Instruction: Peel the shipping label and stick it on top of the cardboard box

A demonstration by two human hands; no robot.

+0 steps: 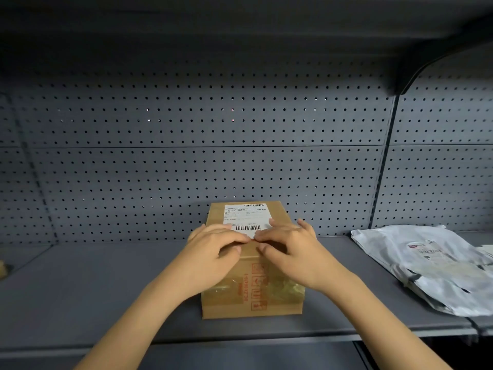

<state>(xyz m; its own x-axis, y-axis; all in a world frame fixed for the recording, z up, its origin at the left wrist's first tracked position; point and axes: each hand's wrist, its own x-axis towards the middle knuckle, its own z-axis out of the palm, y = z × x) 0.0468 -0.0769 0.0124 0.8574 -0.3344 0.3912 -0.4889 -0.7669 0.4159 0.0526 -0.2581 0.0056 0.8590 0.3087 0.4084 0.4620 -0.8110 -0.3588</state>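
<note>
Fingertips of the left hand (pixel 213 245) and right hand (pixel 289 245), curled but gripping nothing, press the white barcoded shipping label (pixel 246 218) onto the brown cardboard box (pixel 250 297) mid-shelf near the grey metal shelf (pixel 106 289)'s front edge, best smoothed outward, chasing bubbles.

Box (pixel 252 284) mid-shelf (pixel 106 289), label (pixel 246 220) on top; mailer bags (pixel 432 265) to right, pegboard (pixel 186 142) behind.

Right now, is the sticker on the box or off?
On: the shipping label lies flat atop the cardboard box, both hands pressing its near edge.
</note>
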